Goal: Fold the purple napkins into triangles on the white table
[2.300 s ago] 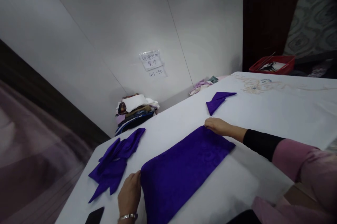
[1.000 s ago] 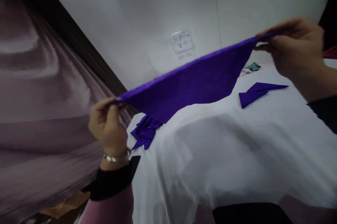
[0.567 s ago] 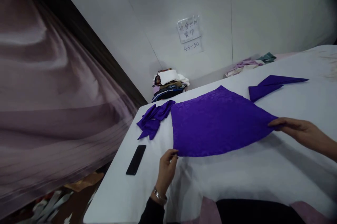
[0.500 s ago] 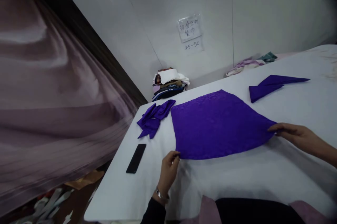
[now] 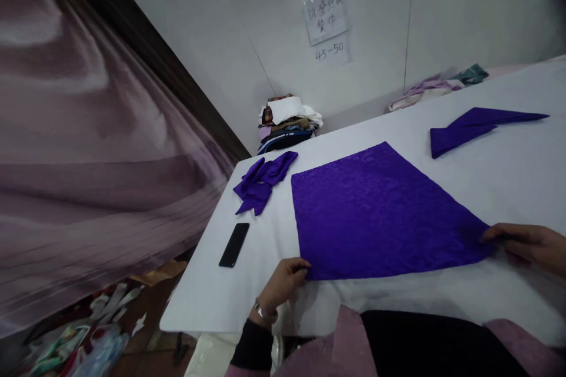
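A purple patterned cloth napkin [image 5: 380, 217] lies spread out on the white-covered table [image 5: 260, 300], its near edge toward me. My left hand [image 5: 285, 282] pinches the near left corner between thumb and fingers. At the near right corner, my right hand [image 5: 526, 244] grips the cloth, partly in shadow. Left of the napkin sits a bunched, folded purple cloth [image 5: 260, 182]. Another folded purple cloth [image 5: 473, 126], long and pointed, rests at the far right.
A black phone [image 5: 234, 245] lies near the table's left edge. Stacked folded clothes [image 5: 287, 123] stand against the wall, where a handwritten paper sign [image 5: 327, 17] hangs. More fabrics [image 5: 428, 91] lie along the back. A pink curtain [image 5: 110, 176] hangs at the left.
The napkin now lies flatter, with its near edge pulled straighter and closer to me. My right hand has moved right with its corner. The view has shifted somewhat.
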The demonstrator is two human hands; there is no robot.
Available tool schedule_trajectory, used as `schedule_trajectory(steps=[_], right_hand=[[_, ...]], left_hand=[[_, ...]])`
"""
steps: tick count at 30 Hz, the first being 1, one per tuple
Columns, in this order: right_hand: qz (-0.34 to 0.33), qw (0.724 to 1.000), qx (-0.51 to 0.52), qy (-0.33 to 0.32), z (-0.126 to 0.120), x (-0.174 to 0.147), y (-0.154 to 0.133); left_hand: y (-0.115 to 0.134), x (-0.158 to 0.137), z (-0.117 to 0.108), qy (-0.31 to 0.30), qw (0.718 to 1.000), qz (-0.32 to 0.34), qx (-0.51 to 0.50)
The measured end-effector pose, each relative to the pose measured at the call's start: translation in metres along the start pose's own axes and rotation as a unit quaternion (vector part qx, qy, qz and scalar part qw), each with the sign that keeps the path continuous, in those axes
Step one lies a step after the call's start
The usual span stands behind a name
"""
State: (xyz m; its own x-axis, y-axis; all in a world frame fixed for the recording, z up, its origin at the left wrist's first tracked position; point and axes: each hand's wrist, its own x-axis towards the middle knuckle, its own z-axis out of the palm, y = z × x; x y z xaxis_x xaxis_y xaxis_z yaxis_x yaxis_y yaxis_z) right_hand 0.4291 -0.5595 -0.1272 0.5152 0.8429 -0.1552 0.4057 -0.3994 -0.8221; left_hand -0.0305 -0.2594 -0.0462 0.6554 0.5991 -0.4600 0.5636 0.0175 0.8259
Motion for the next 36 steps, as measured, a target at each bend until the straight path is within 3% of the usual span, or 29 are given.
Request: schedule_trajectory(steps=[3,6,8,10,13,16,18,21,24,27,32,36], right_hand=[[0.038,0.996,-0.021,-0.076,-0.013,0.007,0.001],[-0.007,0.995,-0.097,-0.01,-0.023,0.019,-0.02],[-0.049,0.991,-0.122,0.036,-0.016,0.027,-0.045],[-0.106,0.987,-0.111,0.055,0.006,0.033,-0.075],[-0.218,0.969,-0.114,0.009,0.057,0.039,-0.113],[-0.289,0.943,-0.156,-0.057,0.106,0.042,-0.125],[-0.306,0.931,-0.186,-0.064,0.127,0.044,-0.12],[-0.308,0.928,-0.203,-0.057,0.138,0.046,-0.108],[-0.298,0.934,-0.187,-0.061,0.132,0.043,-0.102],[-0.282,0.948,-0.133,-0.057,0.123,0.036,-0.102],[-0.237,0.971,-0.021,-0.004,0.11,0.029,-0.103],[-0.172,0.98,0.094,0.041,0.102,0.03,-0.11]], left_hand=[[0.011,0.004,-0.013,0.002,0.997,0.008,0.07],[0.023,0.018,-0.023,0.108,0.977,0.052,0.177],[0.029,0.032,-0.025,0.171,0.955,0.061,0.235],[0.033,0.047,-0.022,0.211,0.934,0.055,0.283],[0.034,0.067,-0.014,0.257,0.913,0.037,0.313],[0.033,0.078,-0.006,0.28,0.913,0.017,0.296],[0.031,0.082,-0.003,0.287,0.914,0.013,0.286],[0.025,0.088,-0.004,0.287,0.928,-0.021,0.235],[0.023,0.094,-0.009,0.272,0.942,-0.072,0.181],[0.034,0.1,-0.013,0.242,0.957,-0.081,0.14],[0.098,0.108,0.0,0.168,0.983,-0.007,0.079],[0.169,0.135,0.046,0.104,0.988,0.074,0.083]])
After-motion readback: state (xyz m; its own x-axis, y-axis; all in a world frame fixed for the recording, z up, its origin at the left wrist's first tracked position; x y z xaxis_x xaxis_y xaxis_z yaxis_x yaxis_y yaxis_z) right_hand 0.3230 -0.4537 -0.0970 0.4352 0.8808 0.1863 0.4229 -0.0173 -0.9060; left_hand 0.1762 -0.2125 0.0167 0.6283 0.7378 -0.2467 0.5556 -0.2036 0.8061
